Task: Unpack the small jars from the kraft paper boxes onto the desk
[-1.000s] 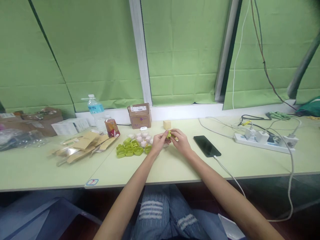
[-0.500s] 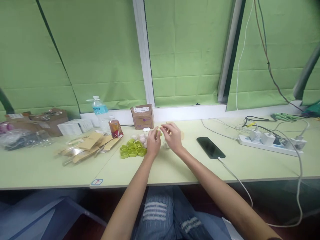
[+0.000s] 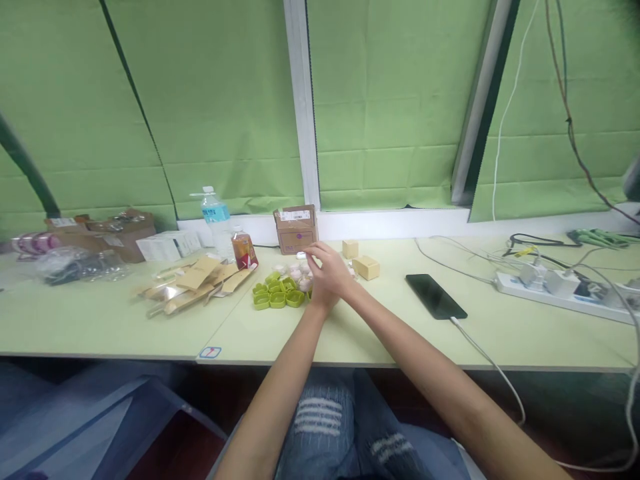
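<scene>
My right hand (image 3: pixel 331 268) crosses over my left hand, its half-bent fingers apart and pointing left above several small pale pink and white pieces (image 3: pixel 296 272). I see nothing held in it. Most of my left hand (image 3: pixel 323 299) lies hidden beneath the right one, fingers out of sight. At its left edge shows a bit of a green cup (image 3: pixel 310 294); whether the hand grips it is unclear. Just left, a cluster of small yellow-green moulded cups (image 3: pixel 277 299) stands on the table. Beyond the fingertips is a small white case (image 3: pixel 301 255).
Two pale yellow blocks (image 3: pixel 367 267) sit right of my hands. A phone (image 3: pixel 436 297) on a cable and a power strip (image 3: pixel 565 293) are farther right. Leftward are brown packets (image 3: pixel 200 273), a drink bottle (image 3: pixel 244 249) and a water bottle (image 3: pixel 216 220); a cardboard box (image 3: pixel 296 230) stands behind.
My hands have gone from working side by side at a small green piece to crossing, the right over the left. The view has shifted left, and the pale blocks show more fully.
</scene>
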The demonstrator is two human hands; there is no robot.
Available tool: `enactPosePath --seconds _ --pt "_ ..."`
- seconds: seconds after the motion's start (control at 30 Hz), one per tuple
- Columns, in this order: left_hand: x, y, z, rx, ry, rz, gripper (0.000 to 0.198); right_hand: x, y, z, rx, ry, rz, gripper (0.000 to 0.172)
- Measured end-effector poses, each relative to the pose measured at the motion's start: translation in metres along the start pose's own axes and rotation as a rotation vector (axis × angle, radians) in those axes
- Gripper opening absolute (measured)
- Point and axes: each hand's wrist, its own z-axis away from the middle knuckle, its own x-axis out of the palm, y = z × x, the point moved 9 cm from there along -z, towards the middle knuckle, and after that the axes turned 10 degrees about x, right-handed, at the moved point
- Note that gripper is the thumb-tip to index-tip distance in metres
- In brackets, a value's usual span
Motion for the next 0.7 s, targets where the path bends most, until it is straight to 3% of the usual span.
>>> enactPosePath --seconds 0.07,0.13,0.2,0.33,0.47,0.6,0.7 --pt "-0.003 0.005 -0.001 0.013 0.004 -0.144 0.018 -0.034 0.011 0.014 -0.053 0.048 0.037 0.028" --pt "-0.004 0.01 0.0 0.032 -0.048 -0.393 0.015 -0.065 0.04 0.031 -0.017 0.093 0.101 0.028" --pt "-0.005 0.013 0.001 0.052 -0.103 -0.604 0.023 -0.09 0.082 0.049 0.093 0.109 0.185 0.027" --pt "-0.008 0.014 0.001 0.053 -0.136 -0.715 0.022 -0.116 0.161 0.08 0.388 0.112 0.307 0.028" --pt "-0.008 0.014 0.0 0.06 -0.129 -0.716 0.01 -0.11 0.183 0.088 0.492 0.105 0.325 0.036" --pt "-0.013 0.01 -0.002 0.042 -0.108 -0.658 0.021 -0.083 0.184 0.088 0.52 -0.034 0.397 0.051" --pt "-0.019 0.017 -0.005 0.103 -0.071 -0.549 0.018 -0.072 0.186 0.091 0.541 -0.132 0.427 0.056"
